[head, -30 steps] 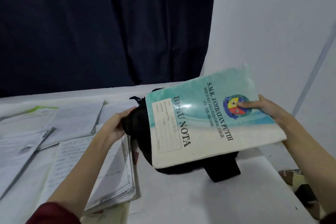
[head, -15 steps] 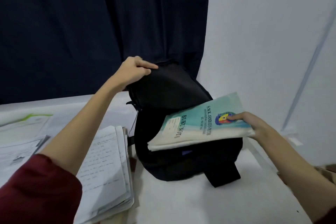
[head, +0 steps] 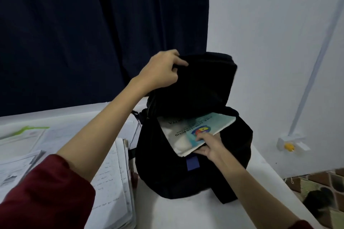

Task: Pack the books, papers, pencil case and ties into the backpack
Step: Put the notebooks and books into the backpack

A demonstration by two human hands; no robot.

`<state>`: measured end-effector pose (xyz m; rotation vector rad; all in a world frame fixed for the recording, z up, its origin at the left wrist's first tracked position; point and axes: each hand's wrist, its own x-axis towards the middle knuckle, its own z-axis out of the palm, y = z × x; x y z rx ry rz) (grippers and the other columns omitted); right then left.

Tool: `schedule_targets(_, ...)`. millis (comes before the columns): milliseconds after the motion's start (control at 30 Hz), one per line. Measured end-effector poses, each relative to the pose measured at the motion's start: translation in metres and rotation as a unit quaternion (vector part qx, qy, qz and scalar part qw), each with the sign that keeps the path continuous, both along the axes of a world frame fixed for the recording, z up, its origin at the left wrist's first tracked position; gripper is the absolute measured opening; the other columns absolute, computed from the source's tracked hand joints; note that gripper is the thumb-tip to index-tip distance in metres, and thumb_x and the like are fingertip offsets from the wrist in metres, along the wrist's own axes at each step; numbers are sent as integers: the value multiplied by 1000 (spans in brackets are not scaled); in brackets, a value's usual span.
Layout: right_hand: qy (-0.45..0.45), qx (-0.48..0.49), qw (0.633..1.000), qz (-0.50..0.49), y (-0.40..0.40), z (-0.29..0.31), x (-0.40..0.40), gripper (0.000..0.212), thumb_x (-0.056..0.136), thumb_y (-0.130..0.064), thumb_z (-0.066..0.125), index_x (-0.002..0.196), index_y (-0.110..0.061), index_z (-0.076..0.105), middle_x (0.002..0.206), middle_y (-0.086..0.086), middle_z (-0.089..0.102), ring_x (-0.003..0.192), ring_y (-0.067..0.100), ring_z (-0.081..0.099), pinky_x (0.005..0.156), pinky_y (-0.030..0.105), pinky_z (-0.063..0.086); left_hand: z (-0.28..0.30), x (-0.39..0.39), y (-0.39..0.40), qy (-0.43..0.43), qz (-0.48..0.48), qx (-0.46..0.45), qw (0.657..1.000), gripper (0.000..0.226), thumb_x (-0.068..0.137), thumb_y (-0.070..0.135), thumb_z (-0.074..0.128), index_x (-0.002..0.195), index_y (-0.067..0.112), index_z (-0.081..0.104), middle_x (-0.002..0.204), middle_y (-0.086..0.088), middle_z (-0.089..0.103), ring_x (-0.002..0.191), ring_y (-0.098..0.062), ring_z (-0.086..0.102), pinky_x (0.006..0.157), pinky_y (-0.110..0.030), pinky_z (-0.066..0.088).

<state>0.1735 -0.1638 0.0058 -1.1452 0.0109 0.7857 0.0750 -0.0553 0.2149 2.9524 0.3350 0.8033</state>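
Observation:
A black backpack (head: 186, 176) stands upright on the white table (head: 186, 214). My left hand (head: 160, 70) grips the backpack's top flap and holds it raised. My right hand (head: 208, 145) pinches the near edge of a teal and white notebook (head: 193, 132), thumb on its cover. The notebook lies partly inside the backpack's open mouth, its far part hidden by the flap. A stack of handwritten papers and books (head: 111, 182) lies just left of the backpack. Neither pencil case nor ties are visible.
Loose printed sheets (head: 28, 145) cover the table's left side. A dark curtain (head: 93, 33) hangs behind, a white wall (head: 279, 42) with a socket box (head: 290, 144) at the right. Beyond the table's right edge lies patterned floor (head: 325, 191).
The notebook has gone from above the backpack into its open mouth, turning with my right hand. My left hand lifted the flap higher and keeps it up.

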Motion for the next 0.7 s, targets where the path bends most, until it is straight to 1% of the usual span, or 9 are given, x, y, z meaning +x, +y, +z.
schedule_targets(100,40,67,991,-108,8,-4,-7,67,76,25,38,131,-14,43,96,11,55,91,32,55,70,49,50,13,2,-1,-34,-10,25,999,46,89,0,44,125,20,62,124,4,54,114,-17,49,85,-18,31)
schedule_targets(167,46,93,984,-142,14,-2,-15,76,77,25,38,139,-20,38,108,12,53,96,30,54,76,50,50,17,4,2,-32,-10,24,999,46,89,0,44,125,21,62,125,5,54,115,-16,49,86,-18,32)
schedule_targets(267,70,106,982,-139,33,-1,-20,85,79,26,37,144,-27,25,120,14,47,100,31,52,84,53,49,18,7,1,-29,-12,12,999,46,89,1,43,125,22,62,123,6,54,113,-15,49,84,-19,33)
schedule_targets(333,106,113,983,-97,48,-4,-15,80,80,25,39,144,-21,24,122,18,47,107,36,53,88,54,48,16,10,-1,-30,-12,16,999,47,88,1,43,125,22,62,122,6,54,111,-15,49,83,-20,32)
schedule_targets(400,125,98,986,-45,55,-7,-11,68,84,20,44,140,-15,29,119,20,49,109,42,55,81,51,50,14,12,0,-26,-9,19,999,48,88,0,43,126,22,62,121,6,54,109,-15,49,82,-20,33)
schedule_targets(467,119,67,990,-25,54,-15,-9,61,86,16,46,139,-10,33,113,20,52,95,42,58,67,47,53,12,11,5,-23,-4,20,1000,48,87,0,43,126,22,62,121,5,54,109,-16,50,80,-20,33)
schedule_targets(533,100,59,993,-31,46,-22,-5,58,84,19,43,137,-6,37,101,19,55,81,37,58,48,43,55,10,7,11,-28,2,22,999,49,87,-1,42,125,23,63,121,5,55,108,-16,51,80,-20,33)
schedule_targets(567,90,62,993,-37,42,-25,-1,58,83,21,43,135,-4,39,98,18,55,78,35,58,41,40,54,9,5,15,-32,4,23,999,49,87,-1,42,124,23,63,121,5,56,108,-15,51,79,-20,32)
schedule_targets(700,96,80,992,-30,33,-29,20,59,79,24,44,133,0,44,113,25,54,81,37,58,38,39,52,3,6,19,-51,1,19,998,48,88,-1,42,122,23,65,118,5,57,105,-14,53,78,-19,31)
